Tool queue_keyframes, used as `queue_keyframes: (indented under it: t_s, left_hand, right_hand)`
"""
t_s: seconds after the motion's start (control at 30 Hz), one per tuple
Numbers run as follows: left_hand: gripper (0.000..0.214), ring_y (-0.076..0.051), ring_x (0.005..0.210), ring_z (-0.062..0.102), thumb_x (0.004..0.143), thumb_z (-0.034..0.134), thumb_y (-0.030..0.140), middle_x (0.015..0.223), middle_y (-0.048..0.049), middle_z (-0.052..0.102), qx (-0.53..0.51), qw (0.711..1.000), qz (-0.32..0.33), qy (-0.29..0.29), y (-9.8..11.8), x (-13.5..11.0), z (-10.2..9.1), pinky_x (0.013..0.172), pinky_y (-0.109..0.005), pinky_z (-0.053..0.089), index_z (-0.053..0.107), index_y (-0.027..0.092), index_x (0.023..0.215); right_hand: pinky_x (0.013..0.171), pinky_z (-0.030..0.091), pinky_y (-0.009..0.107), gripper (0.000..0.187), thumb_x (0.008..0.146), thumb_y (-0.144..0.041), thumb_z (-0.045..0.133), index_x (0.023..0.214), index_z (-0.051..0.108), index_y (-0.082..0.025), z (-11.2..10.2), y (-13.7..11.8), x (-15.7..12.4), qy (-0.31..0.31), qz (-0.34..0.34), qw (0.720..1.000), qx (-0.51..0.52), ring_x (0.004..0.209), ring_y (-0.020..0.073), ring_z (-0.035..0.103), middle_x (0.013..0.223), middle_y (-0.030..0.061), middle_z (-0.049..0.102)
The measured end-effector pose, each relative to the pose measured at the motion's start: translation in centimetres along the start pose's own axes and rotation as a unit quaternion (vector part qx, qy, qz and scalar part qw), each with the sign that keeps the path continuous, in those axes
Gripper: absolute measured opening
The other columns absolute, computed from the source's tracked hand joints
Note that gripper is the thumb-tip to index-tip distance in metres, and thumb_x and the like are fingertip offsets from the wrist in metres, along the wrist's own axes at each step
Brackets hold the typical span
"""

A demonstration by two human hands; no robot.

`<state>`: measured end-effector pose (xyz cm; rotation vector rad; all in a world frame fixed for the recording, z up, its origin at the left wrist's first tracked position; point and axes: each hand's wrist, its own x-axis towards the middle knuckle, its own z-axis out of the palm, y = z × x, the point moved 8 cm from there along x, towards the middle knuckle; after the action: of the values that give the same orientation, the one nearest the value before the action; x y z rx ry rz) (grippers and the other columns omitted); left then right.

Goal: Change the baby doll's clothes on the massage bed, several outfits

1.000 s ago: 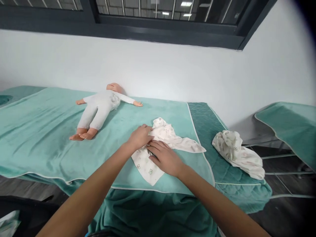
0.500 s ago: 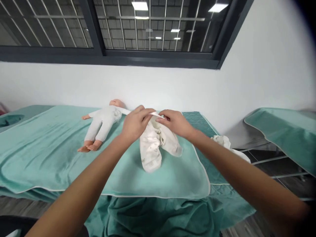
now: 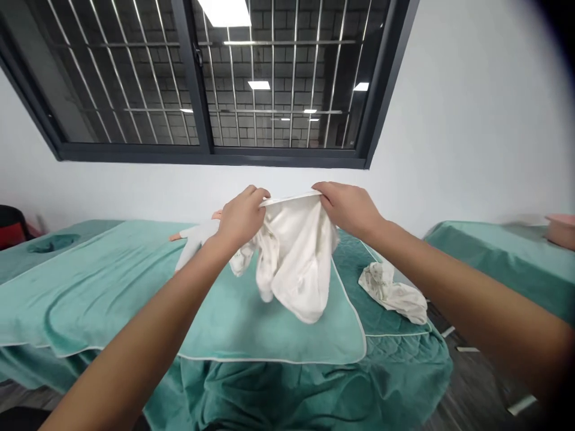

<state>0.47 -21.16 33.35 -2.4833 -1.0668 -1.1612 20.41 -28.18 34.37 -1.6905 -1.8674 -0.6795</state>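
Both hands hold a white printed baby garment [image 3: 294, 257] up in the air by its top edge, over the teal towel [image 3: 135, 287] on the bed. My left hand [image 3: 242, 215] pinches the left end of the edge and my right hand [image 3: 348, 206] pinches the right end. The garment hangs down loosely, its legs dangling above the towel. A baby doll [image 3: 195, 239] in a pale suit lies on the towel behind my left arm, mostly hidden.
A second crumpled white garment [image 3: 393, 290] lies on the quilted green bed cover [image 3: 404, 359] to the right. Another teal-covered bed [image 3: 494, 263] stands at the far right, with a pink object [image 3: 561, 230] on it. A barred window [image 3: 224, 78] fills the wall ahead.
The garment went from lying flat on the towel under my hands to being lifted and held up by its top edge. My head view tilted upward.
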Motion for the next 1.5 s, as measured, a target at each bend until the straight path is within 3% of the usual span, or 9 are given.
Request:
queue_keyframes:
  t_s: [0.2,0.47,0.6,0.77,0.97,1.07,1.17,1.3,1.5]
  left_hand:
    - [0.023,-0.02,0.097,0.063,0.089,0.047,0.03,0.105,-0.0011,0.071,-0.204,0.97,-0.111,-0.068,-5.4,-1.9,2.0,0.08,-0.029,0.047,0.063,0.023,0.103]
    - [0.028,-0.027,0.085,0.065,0.09,0.045,0.046,0.09,-0.003,0.072,0.015,0.957,-0.071,-0.282,-9.9,-5.9,9.2,0.07,-0.032,0.041,0.065,0.027,0.094]
    - [0.042,-0.027,0.07,0.064,0.09,0.042,0.06,0.073,-0.0056,0.068,0.044,0.934,-0.084,-0.346,-11.3,-6.1,11.7,0.063,-0.033,0.039,0.064,0.025,0.08]
    - [0.045,-0.03,0.081,0.067,0.086,0.047,0.062,0.089,-0.0096,0.073,0.078,0.893,-0.163,-0.413,-14.3,-3.1,16.5,0.067,-0.036,0.045,0.065,0.023,0.076]
    - [0.045,-0.035,0.101,0.067,0.091,0.05,0.041,0.116,-0.0199,0.067,0.159,0.908,-0.184,-0.341,-15.6,-3.7,26.6,0.08,-0.043,0.051,0.056,0.015,0.127]
    - [0.037,-0.033,0.116,0.06,0.095,0.043,0.027,0.128,-0.0175,0.06,0.085,0.941,-0.141,-0.296,-13.2,-6.4,31.2,0.089,-0.042,0.052,0.057,0.016,0.128]
    - [0.041,-0.023,0.123,0.057,0.096,0.034,0.013,0.132,-0.0133,0.059,-0.027,0.945,-0.122,-0.304,-11.3,-8.4,34.5,0.103,-0.035,0.048,0.06,0.017,0.126]
    - [0.042,-0.027,0.129,0.054,0.092,0.035,0.009,0.136,-0.0167,0.057,-0.019,0.929,-0.179,-0.324,-11.7,-8.6,36.6,0.11,-0.041,0.043,0.06,0.013,0.126]
    - [0.045,-0.034,0.142,0.04,0.092,0.039,0.017,0.149,-0.0212,0.045,0.041,0.921,-0.239,-0.306,-11.8,-7.8,36.9,0.116,-0.05,0.033,0.052,0.012,0.135]
  right_hand:
    - [0.088,0.047,0.03,0.036,0.091,-0.017,0.041,0.113,0.069,-0.024,3.4,3.8,-3.4,-0.069,0.041,0.983,0.164,0.103,0.0197,0.066,0.113,0.0013,0.073]
    - [0.081,0.051,0.034,0.031,0.094,-0.031,0.046,0.114,0.07,-0.033,12.6,9.4,-9.9,-0.177,0.137,0.963,0.151,0.101,0.0239,0.068,0.115,0.0,0.074]
    - [0.078,0.053,0.031,0.027,0.095,-0.042,0.049,0.105,0.073,-0.033,15.6,10.5,-9.5,-0.245,0.13,0.939,0.201,0.098,0.0222,0.069,0.113,-0.0004,0.074]
    - [0.074,0.049,0.03,0.034,0.098,-0.049,0.045,0.11,0.071,-0.031,21.8,12.0,-5.6,-0.31,0.109,0.93,0.166,0.094,0.0216,0.068,0.112,0.0025,0.074]
    - [0.09,0.043,0.039,0.032,0.097,-0.022,0.046,0.125,0.061,-0.017,31.1,7.9,-3.5,-0.214,0.063,0.974,-0.028,0.112,0.0286,0.059,0.123,0.0164,0.066]
    - [0.092,0.044,0.035,0.032,0.098,-0.018,0.042,0.125,0.06,-0.018,35.3,3.9,-5.2,-0.213,0.031,0.975,0.047,0.11,0.0246,0.058,0.124,0.0136,0.063]
    - [0.09,0.046,0.032,0.033,0.098,-0.018,0.04,0.123,0.061,-0.021,37.9,3.4,-6.6,-0.224,0.111,0.963,0.103,0.111,0.0221,0.058,0.122,0.0095,0.064]
    - [0.097,0.044,0.041,0.034,0.094,-0.018,0.041,0.122,0.061,-0.014,39.0,5.0,-7.3,-0.21,0.247,0.943,0.069,0.117,0.0293,0.055,0.125,0.0177,0.061]
    - [0.111,0.032,0.051,0.044,0.092,-0.018,0.043,0.132,0.056,-0.006,39.4,4.3,-7.8,-0.147,0.316,0.936,0.041,0.135,0.0378,0.042,0.145,0.0245,0.049]
